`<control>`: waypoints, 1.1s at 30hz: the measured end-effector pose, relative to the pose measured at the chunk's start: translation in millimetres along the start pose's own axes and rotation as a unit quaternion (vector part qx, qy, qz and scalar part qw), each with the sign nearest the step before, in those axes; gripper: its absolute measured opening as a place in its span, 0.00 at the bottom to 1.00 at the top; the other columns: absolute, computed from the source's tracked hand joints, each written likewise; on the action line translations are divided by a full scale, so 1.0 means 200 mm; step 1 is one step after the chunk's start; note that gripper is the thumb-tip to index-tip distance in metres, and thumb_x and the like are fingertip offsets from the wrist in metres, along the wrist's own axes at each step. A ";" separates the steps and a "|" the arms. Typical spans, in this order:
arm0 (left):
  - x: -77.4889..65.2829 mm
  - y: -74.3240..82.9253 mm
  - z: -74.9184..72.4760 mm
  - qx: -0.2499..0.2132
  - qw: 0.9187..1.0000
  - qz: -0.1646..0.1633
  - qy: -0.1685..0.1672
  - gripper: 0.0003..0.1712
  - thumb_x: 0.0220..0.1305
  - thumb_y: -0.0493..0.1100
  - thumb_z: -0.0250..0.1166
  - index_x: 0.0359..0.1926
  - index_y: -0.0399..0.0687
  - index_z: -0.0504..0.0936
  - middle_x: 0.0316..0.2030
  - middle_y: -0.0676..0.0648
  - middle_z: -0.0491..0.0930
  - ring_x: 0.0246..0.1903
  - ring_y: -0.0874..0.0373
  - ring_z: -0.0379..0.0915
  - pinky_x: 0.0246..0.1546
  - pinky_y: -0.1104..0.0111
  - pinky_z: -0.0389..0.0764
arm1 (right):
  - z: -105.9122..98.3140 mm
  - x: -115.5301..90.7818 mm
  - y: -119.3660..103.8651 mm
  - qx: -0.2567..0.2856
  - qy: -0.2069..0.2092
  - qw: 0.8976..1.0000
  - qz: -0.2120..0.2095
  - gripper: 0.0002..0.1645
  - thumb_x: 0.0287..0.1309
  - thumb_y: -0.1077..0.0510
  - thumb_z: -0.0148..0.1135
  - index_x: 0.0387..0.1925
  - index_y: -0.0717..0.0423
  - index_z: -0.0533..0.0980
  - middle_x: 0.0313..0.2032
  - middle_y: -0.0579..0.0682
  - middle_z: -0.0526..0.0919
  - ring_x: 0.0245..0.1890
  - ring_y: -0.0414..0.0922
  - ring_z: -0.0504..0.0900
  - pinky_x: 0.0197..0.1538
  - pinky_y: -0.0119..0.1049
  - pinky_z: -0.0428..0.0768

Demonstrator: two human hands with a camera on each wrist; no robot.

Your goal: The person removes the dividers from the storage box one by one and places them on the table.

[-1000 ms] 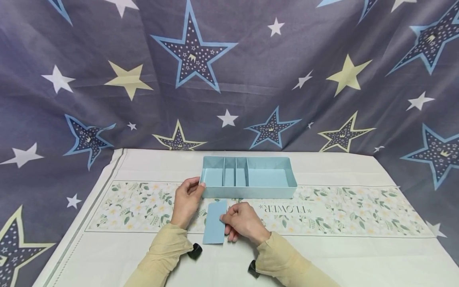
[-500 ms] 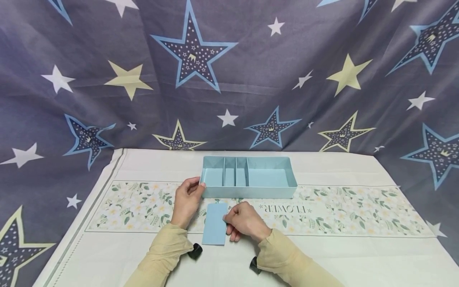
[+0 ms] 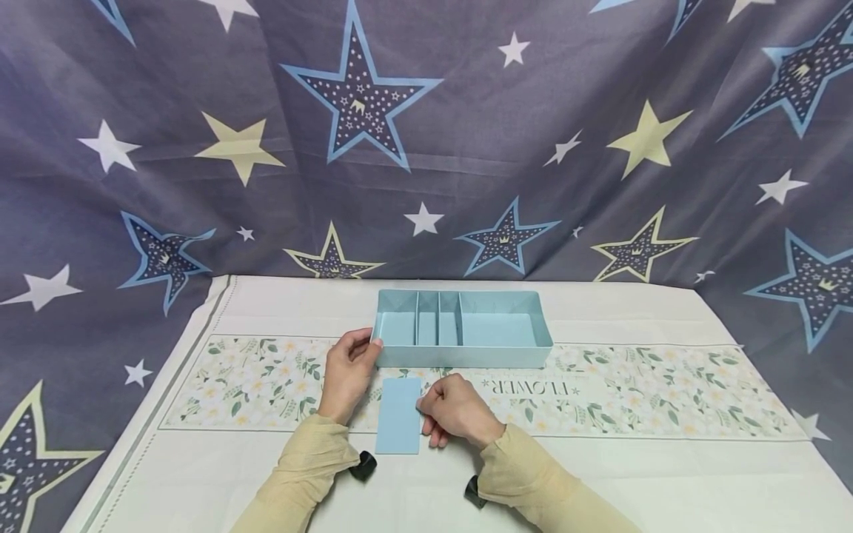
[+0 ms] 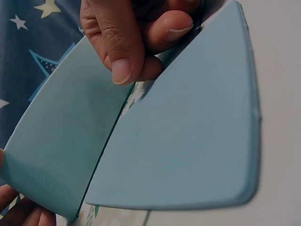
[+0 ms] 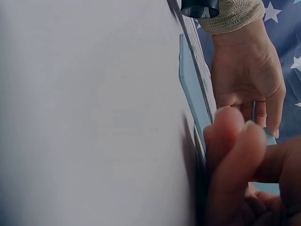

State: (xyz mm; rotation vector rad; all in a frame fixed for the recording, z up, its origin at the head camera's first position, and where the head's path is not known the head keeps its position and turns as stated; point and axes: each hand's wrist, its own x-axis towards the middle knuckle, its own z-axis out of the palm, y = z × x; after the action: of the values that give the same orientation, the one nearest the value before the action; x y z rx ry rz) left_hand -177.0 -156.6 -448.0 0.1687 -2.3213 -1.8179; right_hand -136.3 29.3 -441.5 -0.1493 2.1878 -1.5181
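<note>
A light-blue divided box (image 3: 460,357) stands on the table, and my left hand (image 3: 346,374) grips its near left corner. In the left wrist view, some left fingers (image 4: 28,212) show at the lower left against the box wall (image 4: 70,127). A flat light-blue rectangular panel (image 3: 398,417) is just in front of the box, between my hands. My right hand (image 3: 456,411) holds the panel by its right edge, thumb and fingers curled there. The right wrist view shows the panel (image 5: 190,80) thin and nearly edge-on, close to the table; the exact finger contact is hidden.
Two thin upright dividers (image 3: 437,318) split off narrow slots left of the box's middle, with a wider compartment on the right. A floral printed strip (image 3: 666,392) crosses the white table cover (image 3: 600,474). A star-patterned curtain (image 3: 426,141) hangs behind and at the sides.
The panel has straightened from a tilted pose and moved slightly toward me, facing up more fully. My right hand shifted a little to the right with it; the left hand and box stayed put.
</note>
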 end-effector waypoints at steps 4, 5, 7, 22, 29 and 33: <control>0.00 0.00 0.00 0.001 1.000 -0.002 0.001 0.21 0.59 0.47 0.60 0.50 0.41 0.72 0.44 0.44 0.74 0.42 0.62 0.71 0.45 0.65 0.77 | 0.00 0.00 0.00 -0.003 0.000 1.000 0.000 0.13 0.57 0.60 0.53 0.20 0.62 0.74 0.14 0.56 0.79 0.11 0.50 0.75 0.13 0.40 0.78; 0.00 0.00 0.00 0.001 1.000 -0.003 0.001 0.21 0.59 0.47 0.60 0.50 0.41 0.72 0.44 0.44 0.74 0.42 0.61 0.71 0.45 0.65 0.77 | 0.00 0.00 0.00 -0.003 0.000 1.000 0.000 0.13 0.57 0.60 0.53 0.20 0.61 0.74 0.14 0.56 0.79 0.11 0.50 0.75 0.13 0.40 0.78; 0.00 0.00 0.00 0.002 1.000 -0.004 0.002 0.21 0.59 0.47 0.60 0.50 0.41 0.72 0.44 0.44 0.74 0.42 0.61 0.71 0.45 0.65 0.77 | 0.00 0.00 0.00 -0.003 -0.001 1.000 0.000 0.13 0.57 0.60 0.53 0.20 0.62 0.74 0.14 0.56 0.79 0.11 0.50 0.75 0.13 0.40 0.78; 0.00 0.00 0.00 -0.003 1.000 -0.001 0.002 0.21 0.58 0.47 0.60 0.50 0.41 0.72 0.44 0.44 0.74 0.42 0.61 0.71 0.45 0.65 0.77 | 0.00 -0.02 0.00 -0.007 -0.007 1.000 0.000 0.13 0.58 0.60 0.53 0.21 0.61 0.74 0.13 0.56 0.79 0.11 0.50 0.75 0.12 0.40 0.78; 0.00 0.00 0.00 -0.005 1.000 0.005 0.001 0.21 0.59 0.47 0.60 0.49 0.41 0.73 0.44 0.44 0.75 0.41 0.62 0.71 0.45 0.64 0.77 | -0.01 -0.04 -0.04 0.001 -0.018 1.000 -0.024 0.12 0.58 0.59 0.53 0.23 0.63 0.73 0.14 0.56 0.78 0.11 0.51 0.75 0.13 0.41 0.78; 0.00 0.00 0.00 -0.007 1.000 0.003 0.002 0.20 0.58 0.47 0.61 0.49 0.41 0.73 0.44 0.45 0.75 0.41 0.62 0.71 0.45 0.65 0.77 | -0.02 -0.05 -0.06 -0.007 -0.012 0.999 -0.043 0.13 0.58 0.57 0.53 0.24 0.63 0.73 0.14 0.55 0.78 0.11 0.51 0.75 0.12 0.40 0.78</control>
State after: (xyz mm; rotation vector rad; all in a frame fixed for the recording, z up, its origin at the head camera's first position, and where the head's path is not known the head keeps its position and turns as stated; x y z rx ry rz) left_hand -176.3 -156.9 -447.7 0.1626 -2.3037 -1.8289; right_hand -130.8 32.9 -426.6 -0.2684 2.2004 -1.5385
